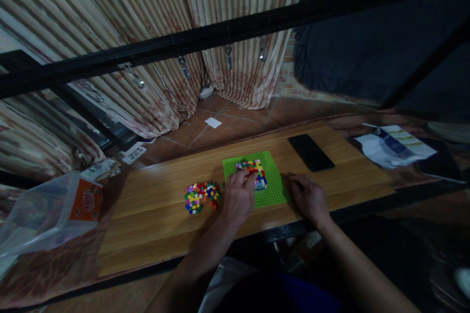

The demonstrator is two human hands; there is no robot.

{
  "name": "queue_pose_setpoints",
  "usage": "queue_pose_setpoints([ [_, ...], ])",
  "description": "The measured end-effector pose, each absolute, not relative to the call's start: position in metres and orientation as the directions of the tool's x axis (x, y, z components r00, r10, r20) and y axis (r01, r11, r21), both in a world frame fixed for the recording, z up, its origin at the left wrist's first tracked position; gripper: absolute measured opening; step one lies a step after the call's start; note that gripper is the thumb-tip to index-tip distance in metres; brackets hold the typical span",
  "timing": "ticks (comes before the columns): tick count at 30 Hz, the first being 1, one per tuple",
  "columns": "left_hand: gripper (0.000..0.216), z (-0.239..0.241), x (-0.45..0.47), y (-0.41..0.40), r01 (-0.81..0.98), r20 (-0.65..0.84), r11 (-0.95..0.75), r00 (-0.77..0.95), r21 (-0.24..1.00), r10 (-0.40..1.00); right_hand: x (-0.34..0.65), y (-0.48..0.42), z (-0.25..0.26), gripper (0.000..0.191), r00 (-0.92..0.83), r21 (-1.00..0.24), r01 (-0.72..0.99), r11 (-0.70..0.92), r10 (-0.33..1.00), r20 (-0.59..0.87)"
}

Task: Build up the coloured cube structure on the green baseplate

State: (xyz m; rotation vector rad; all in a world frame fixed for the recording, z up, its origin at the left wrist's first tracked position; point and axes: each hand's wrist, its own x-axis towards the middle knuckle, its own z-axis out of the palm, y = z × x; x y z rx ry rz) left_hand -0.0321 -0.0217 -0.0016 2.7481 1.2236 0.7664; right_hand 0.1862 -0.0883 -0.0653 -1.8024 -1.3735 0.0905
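A green studded baseplate lies on the wooden board, bearing a patch of small multicoloured bricks. Over the left part of that patch is my left hand, its fingers drawn together and pointing down onto the bricks. Whatever sits between those fingertips is hidden. My right hand rests at the plate's right edge with its fingers curled in and fingertips close to the rim. I cannot make out anything in it. Left of the plate lies a loose pile of tiny coloured bricks, beside my left wrist.
A black phone lies on the wooden board, right of the plate. At far left stands a clear plastic bin with an orange label. Papers lie at the right. A dark metal rail crosses before striped curtains.
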Motion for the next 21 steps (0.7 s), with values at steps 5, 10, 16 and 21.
queue_pose_setpoints([
  [5, 0.031, -0.001, -0.03, -0.025, 0.721, 0.406, -0.675, 0.575, 0.159, 0.71, 0.187, -0.088, -0.065, 0.03, 0.39, -0.659, 0.751, -0.036, 0.83, 0.4],
  [10, 0.033, 0.0, -0.027, -0.024, 0.731, 0.402, -0.669, 0.577, 0.134, 0.711, 0.186, -0.088, -0.064, 0.029, 0.398, -0.652, 0.756, -0.05, 0.826, 0.398],
  [16, 0.033, 0.001, -0.025, -0.023, 0.733, 0.373, -0.675, 0.604, 0.086, 0.704, 0.186, -0.088, -0.065, 0.028, 0.395, -0.662, 0.749, -0.023, 0.818, 0.419],
  [21, 0.033, 0.005, -0.02, -0.025, 0.751, 0.315, -0.658, 0.611, 0.06, 0.726, 0.188, -0.088, -0.067, 0.028, 0.395, -0.645, 0.763, -0.041, 0.82, 0.415],
])
